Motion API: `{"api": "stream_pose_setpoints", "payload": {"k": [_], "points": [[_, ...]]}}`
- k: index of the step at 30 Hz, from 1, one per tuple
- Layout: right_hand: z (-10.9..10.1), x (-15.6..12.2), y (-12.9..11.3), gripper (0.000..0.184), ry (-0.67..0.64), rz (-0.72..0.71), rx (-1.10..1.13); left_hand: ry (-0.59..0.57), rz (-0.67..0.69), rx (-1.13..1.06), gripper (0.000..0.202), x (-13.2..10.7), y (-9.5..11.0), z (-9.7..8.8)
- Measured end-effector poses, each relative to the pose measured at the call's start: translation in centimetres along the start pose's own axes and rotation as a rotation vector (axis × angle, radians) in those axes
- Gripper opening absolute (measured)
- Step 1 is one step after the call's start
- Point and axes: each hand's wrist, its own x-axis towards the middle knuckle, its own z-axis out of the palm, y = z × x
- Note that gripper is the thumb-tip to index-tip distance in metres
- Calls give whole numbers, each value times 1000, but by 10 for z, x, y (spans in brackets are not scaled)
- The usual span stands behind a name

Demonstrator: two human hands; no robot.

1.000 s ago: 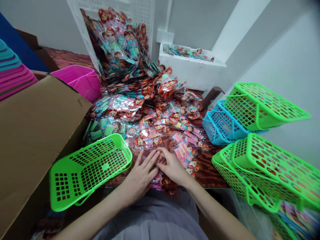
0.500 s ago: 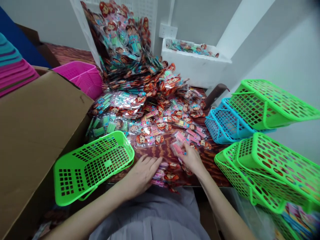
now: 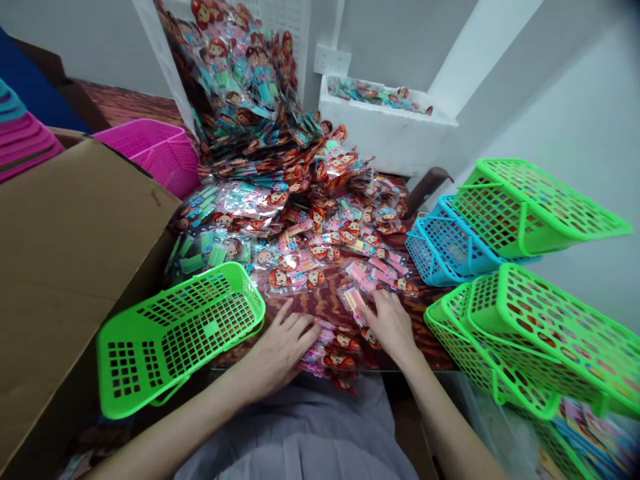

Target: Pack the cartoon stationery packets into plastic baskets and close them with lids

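Note:
My left hand (image 3: 283, 343) lies over the left end of a small stack of clear plastic packets (image 3: 335, 357) at the table's front edge. Its fingers are stretched and apart, the index finger slightly lifted. The packets show red-haired cartoon figures and pink parts. To the right, my right hand (image 3: 393, 327) has its thumb and fingers closed at the edge of a packet with yellow and pink strips (image 3: 354, 301); its fingertips are partly hidden. Just beyond are pink packets (image 3: 383, 272). A large heap of similar packets (image 3: 280, 157) rises behind.
An open green basket (image 3: 210, 330) tilts beside my left forearm, next to a cardboard box (image 3: 75, 247). Pink baskets (image 3: 155, 150) stand behind it. At right are stacked green baskets (image 3: 555, 333) and blue baskets (image 3: 445, 240). A white foam box (image 3: 390, 130) stands at the back.
The pink packet at my right fingers has given way to one with yellow and pink strips. My left fingers have spread a little. The view has shifted slightly.

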Motion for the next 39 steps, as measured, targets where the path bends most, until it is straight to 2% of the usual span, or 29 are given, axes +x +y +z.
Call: {"api": "stream_pose_setpoints", "payload": {"k": [2, 5, 7, 10, 12, 14, 16, 17, 18, 19, 21, 23, 26, 29, 33, 37, 39], "points": [[7, 1, 11, 31, 2, 56, -160, 0, -4, -8, 68, 0, 0, 0], [18, 8, 12, 21, -98, 72, -63, 2, -15, -21, 81, 1, 2, 0], [19, 14, 4, 13, -87, 38, 39, 2, -27, -25, 88, 2, 2, 0], [15, 16, -22, 6, -35, -115, 90, -2, -36, -1, 78, 5, 3, 1], [10, 12, -40, 6, -139, -271, 149, 20, -20, 36, 66, 6, 3, 1], [6, 7, -51, 14, -322, -424, 284, 52, 5, 66, 61, 6, 3, 0], [1, 8, -49, 17, -470, -470, 441, 44, 23, 63, 62, 5, 3, -1], [-1, 11, -44, 17, -482, -427, 485, 28, 22, 51, 63, 5, 3, -1], [-2, 17, -36, 18, -436, -346, 482, 10, 17, 37, 65, 5, 3, -1], [-4, 24, -26, 20, -334, -239, 421, -6, 10, 24, 66, 5, 2, -1], [-3, 41, -7, 21, -51, -21, 158, -17, -4, 9, 67, 5, 2, 0], [1, 56, 7, 20, 121, 99, -116, -8, -11, 6, 69, 6, 2, 1], [11, 68, 13, 19, 90, 78, -243, -9, -26, 17, 69, 7, 2, 2], [16, 66, 10, 8, 48, -2, -223, -21, -39, 37, 67, 6, 2, 1], [16, 57, 10, 9, 33, -100, -200, -30, -24, 41, 66, 6, 2, -2], [13, 49, 21, 9, 51, -57, -144, -27, -23, 33, 67, 6, 2, -1], [12, 46, 25, 17, 68, 3, -183, -22, -33, 28, 66, 6, 3, 0]]}}
